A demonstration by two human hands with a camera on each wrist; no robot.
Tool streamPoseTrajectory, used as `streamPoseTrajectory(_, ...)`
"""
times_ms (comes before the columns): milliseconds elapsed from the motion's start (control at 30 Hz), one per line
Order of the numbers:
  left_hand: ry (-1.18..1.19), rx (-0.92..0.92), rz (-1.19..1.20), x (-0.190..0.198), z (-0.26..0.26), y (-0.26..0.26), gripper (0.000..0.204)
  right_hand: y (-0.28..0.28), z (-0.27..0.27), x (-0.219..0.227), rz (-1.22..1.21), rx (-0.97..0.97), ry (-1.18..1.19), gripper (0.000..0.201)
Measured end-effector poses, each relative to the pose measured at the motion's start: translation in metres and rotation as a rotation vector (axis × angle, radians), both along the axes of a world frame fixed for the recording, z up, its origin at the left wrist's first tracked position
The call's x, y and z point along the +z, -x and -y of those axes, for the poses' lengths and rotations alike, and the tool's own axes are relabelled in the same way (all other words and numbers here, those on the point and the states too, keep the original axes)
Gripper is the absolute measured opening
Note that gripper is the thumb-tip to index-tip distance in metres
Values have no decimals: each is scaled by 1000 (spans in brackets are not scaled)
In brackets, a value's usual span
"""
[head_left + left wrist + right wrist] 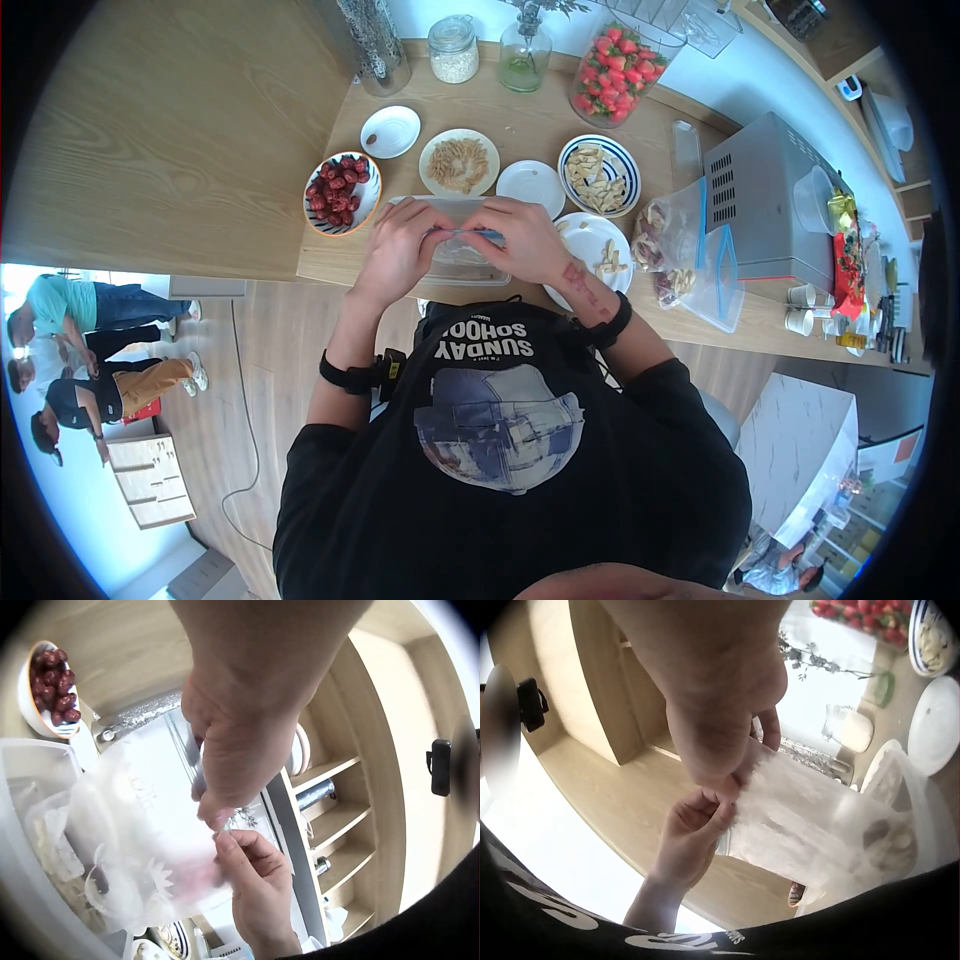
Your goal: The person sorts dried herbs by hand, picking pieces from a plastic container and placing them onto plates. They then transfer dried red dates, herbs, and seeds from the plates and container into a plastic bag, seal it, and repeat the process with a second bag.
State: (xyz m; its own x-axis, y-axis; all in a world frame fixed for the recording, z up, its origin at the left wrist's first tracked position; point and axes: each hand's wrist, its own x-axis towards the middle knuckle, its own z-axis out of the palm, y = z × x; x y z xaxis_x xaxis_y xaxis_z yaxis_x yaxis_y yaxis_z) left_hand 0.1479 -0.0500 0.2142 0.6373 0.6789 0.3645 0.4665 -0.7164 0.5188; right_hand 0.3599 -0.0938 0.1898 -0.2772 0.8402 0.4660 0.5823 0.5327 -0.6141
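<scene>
Both hands meet in front of the chest at the top edge of a clear zip bag point(802, 817). My left hand point(398, 250) pinches one part of its blue-edged mouth, and my right hand point(522, 240) pinches the part beside it, thumbs almost together. Through the cloudy plastic, pale pieces and something dark show at the bag's lower end. White flower shapes are printed on its side in the left wrist view. Behind and below the bag stands a clear plastic container point(45, 761), partly covered by it and by the hands in the head view.
A bowl of red dates point(340, 192) stands left, plates of pale pieces point(458, 165) and sticks point(598, 178) behind. Two filled zip bags point(668, 235) lie right, near a grey oven point(770, 200). Strawberries fill a glass jar point(618, 75) at the back.
</scene>
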Motion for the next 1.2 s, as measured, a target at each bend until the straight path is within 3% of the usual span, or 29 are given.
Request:
streamPoseTrajectory(167,-54,24,-6,1,1,0,10,0,1,4,-39,43,95,17)
streamPoseTrajectory(800,39,43,-42,-6,-3,25,8,2,1,2,-18,17,98,11)
streamPoseTrajectory(1200,46,4,-117,4,3,14,8,13,-3,8,184,42,-1,12)
